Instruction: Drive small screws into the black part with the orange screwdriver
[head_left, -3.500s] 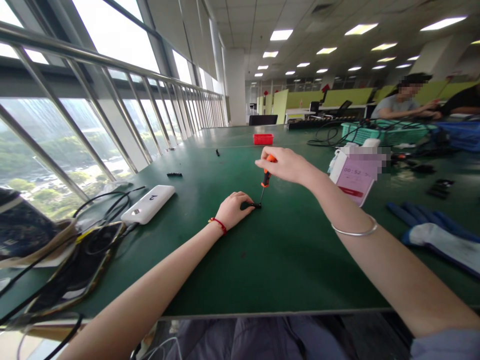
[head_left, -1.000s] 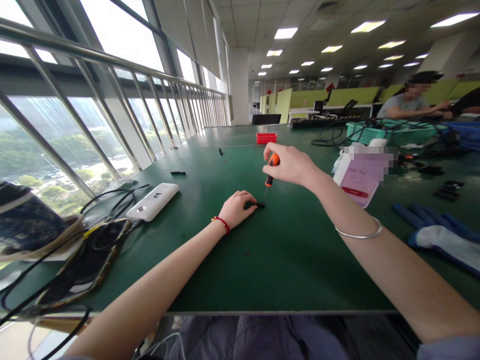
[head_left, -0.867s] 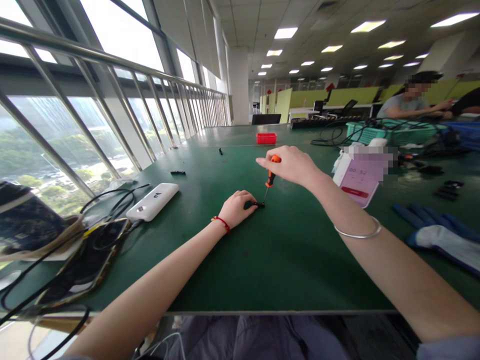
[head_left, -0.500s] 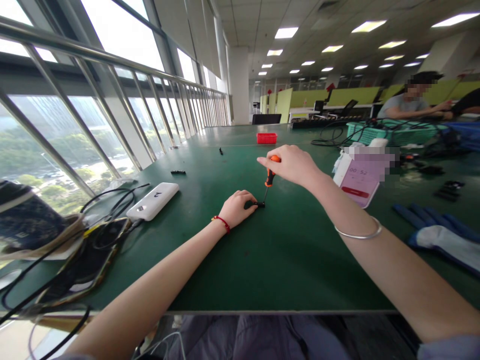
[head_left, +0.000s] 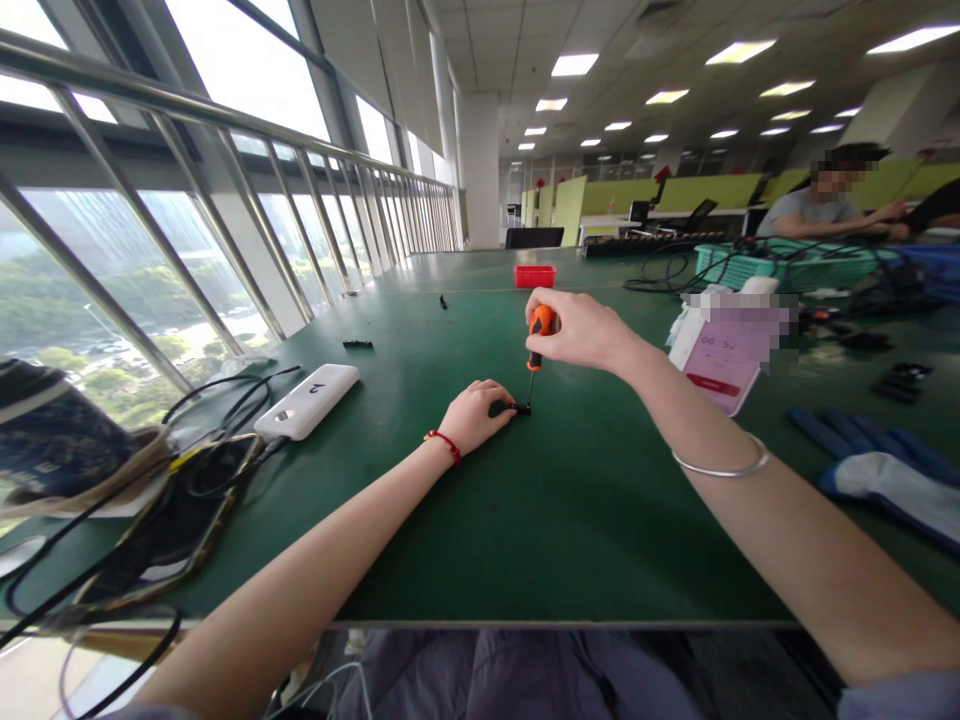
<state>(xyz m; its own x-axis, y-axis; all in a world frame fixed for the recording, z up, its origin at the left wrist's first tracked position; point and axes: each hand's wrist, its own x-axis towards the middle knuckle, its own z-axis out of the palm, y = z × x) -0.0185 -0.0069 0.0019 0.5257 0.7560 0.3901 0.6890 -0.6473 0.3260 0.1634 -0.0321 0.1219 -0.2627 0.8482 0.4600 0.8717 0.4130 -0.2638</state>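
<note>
My left hand (head_left: 471, 415) rests on the green table (head_left: 570, 520) with its fingers curled over a small black part (head_left: 514, 408), pinning it down. My right hand (head_left: 576, 328) is closed around the orange handle of a small screwdriver (head_left: 535, 338), which stands nearly upright. The screwdriver's tip meets the end of the black part that sticks out from under my left fingers. Most of the part is hidden by those fingers.
A white power bank (head_left: 307, 401), a phone and tangled cables (head_left: 187, 470) lie at the left. A small timer screen (head_left: 721, 357) and blue gloves (head_left: 877, 465) sit to the right. A red tray (head_left: 535, 276) and loose black bits (head_left: 358, 344) lie farther back. Another person (head_left: 832, 205) sits at far right.
My right hand's fingers have shifted round the screwdriver handle between frames, as in turning it, and the handle now stands more upright. My left hand and the black part have stayed put.
</note>
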